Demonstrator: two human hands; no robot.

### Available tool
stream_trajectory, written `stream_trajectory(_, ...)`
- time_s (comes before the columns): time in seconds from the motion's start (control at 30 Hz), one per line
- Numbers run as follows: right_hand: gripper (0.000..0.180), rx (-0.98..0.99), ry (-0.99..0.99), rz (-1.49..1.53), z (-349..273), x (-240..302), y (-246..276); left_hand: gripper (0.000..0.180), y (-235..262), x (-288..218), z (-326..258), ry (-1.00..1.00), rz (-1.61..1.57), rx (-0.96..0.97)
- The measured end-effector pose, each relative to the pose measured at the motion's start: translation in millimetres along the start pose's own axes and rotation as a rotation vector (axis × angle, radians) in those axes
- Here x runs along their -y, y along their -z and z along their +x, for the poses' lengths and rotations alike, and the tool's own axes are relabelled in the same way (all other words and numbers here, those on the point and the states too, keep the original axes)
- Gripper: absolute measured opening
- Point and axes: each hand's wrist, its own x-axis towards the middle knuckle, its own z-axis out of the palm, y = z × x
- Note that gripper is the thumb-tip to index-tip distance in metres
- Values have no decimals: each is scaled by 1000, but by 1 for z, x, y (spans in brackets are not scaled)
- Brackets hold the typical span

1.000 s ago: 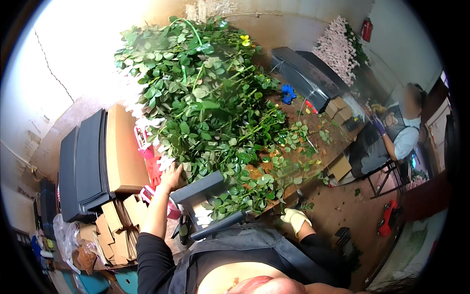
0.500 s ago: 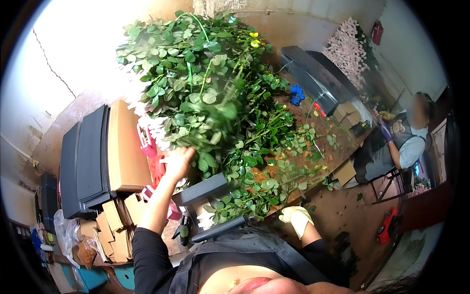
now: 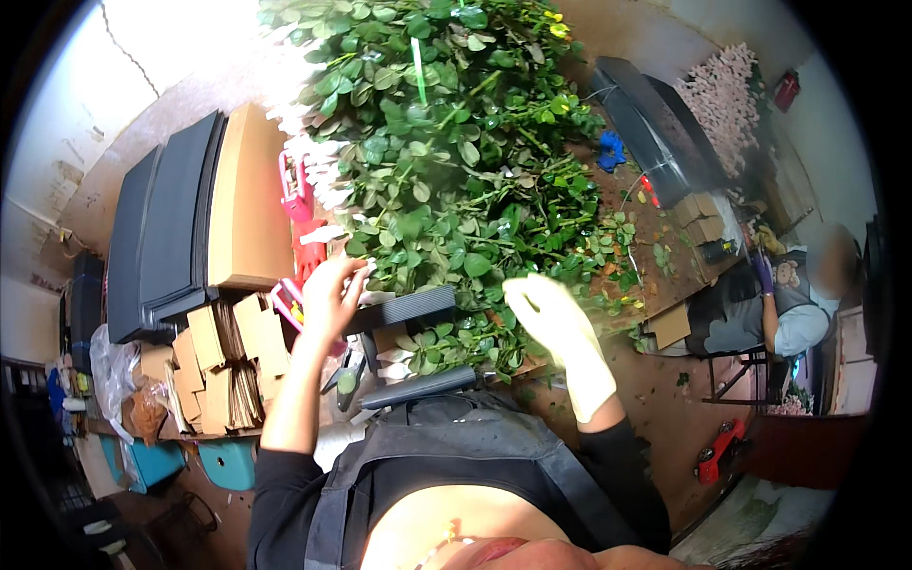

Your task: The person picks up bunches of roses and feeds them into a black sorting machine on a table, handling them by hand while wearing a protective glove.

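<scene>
Foliage (image 3: pixel 456 199) on heaped stems covers the middle of the table (image 3: pixel 662 285) toward its near edge, with pale tips (image 3: pixel 323 176) along the heap's left side. Beside those tips the bare left hand (image 3: pixel 334 296) has its fingers bent, and the right hand (image 3: pixel 551 318), in a pale yellow glove, is half-curled by the near edge; whether either grips anything I cannot tell. Between them lies a grey ridged bar (image 3: pixel 407 309).

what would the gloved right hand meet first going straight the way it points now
Most likely the green leaves ahead and to the left of the right hand, though depth is hard to judge here.
</scene>
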Motion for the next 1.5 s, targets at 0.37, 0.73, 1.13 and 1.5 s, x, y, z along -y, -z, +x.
stream_trajectory(0.37, 22, 63, 40, -738, 194, -16, -68, 26, -51, 14, -139, 239, -133, 520)
stream_trajectory(0.73, 23, -484, 421, -44, 169, -29, 25, 30, -88, 46, -176, 133, -204, 522)
stream_trajectory(1.13, 32, 426, 42, -133, -15, -34, 14, 69, -71, 70, -152, 258, -76, 950)
stream_trajectory(1.5, 28, 912, -284, -889, -21, -84, -81, 70, -78, 57, -146, 337, -210, 798)
